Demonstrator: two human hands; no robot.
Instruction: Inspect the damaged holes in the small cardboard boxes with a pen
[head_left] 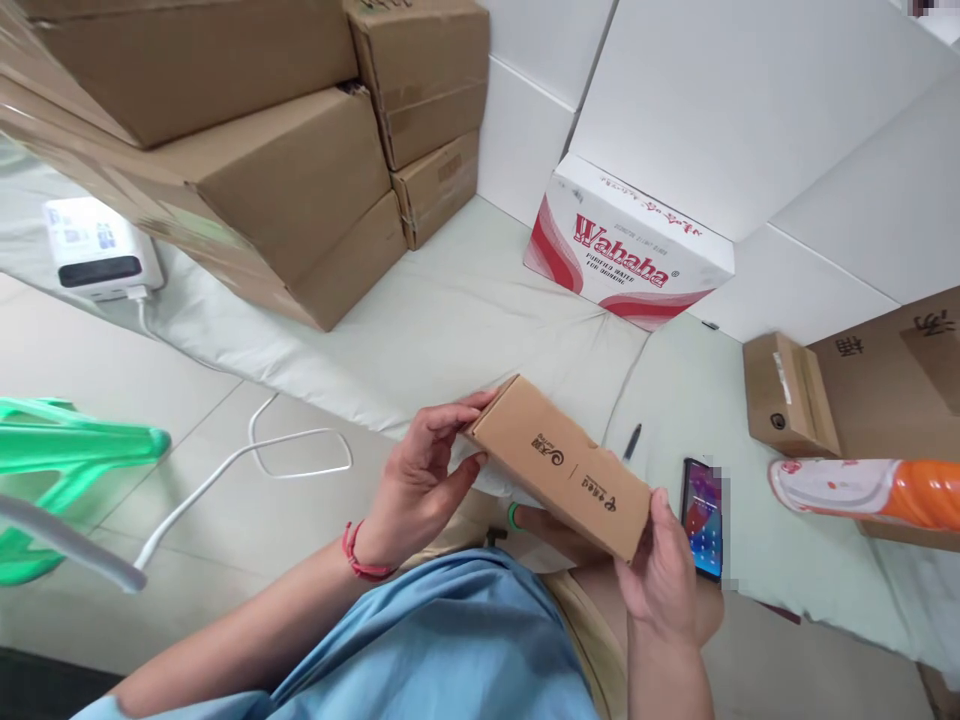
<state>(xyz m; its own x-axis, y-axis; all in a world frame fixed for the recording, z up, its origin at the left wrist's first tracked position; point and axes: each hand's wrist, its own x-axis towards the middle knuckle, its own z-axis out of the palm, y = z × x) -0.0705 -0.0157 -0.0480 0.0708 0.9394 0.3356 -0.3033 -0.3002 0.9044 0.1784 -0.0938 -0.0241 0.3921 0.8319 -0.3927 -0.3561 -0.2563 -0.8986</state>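
A long brown cardboard box [562,465] with dark printed logos is held up in front of my body, tilted down to the right. My left hand [424,475], with a red cord on its wrist, grips the box's left end between fingers and thumb. At the opposite end, my right hand [664,565] has its thumb on the near edge, its fingers partly hidden beneath. The box looks closed. Just past it, a dark pen [633,441] lies on the pale cloth, and a phone [703,520] with a lit screen is right of my right hand.
Large cartons [292,190] are stacked at the back left, beside a white device [103,245] with a cable. A red and white Wahaha box [622,250] stands against the wall. Right are a small carton [787,395] and an orange-white roll [870,490]; a green stool [67,460] is lower left.
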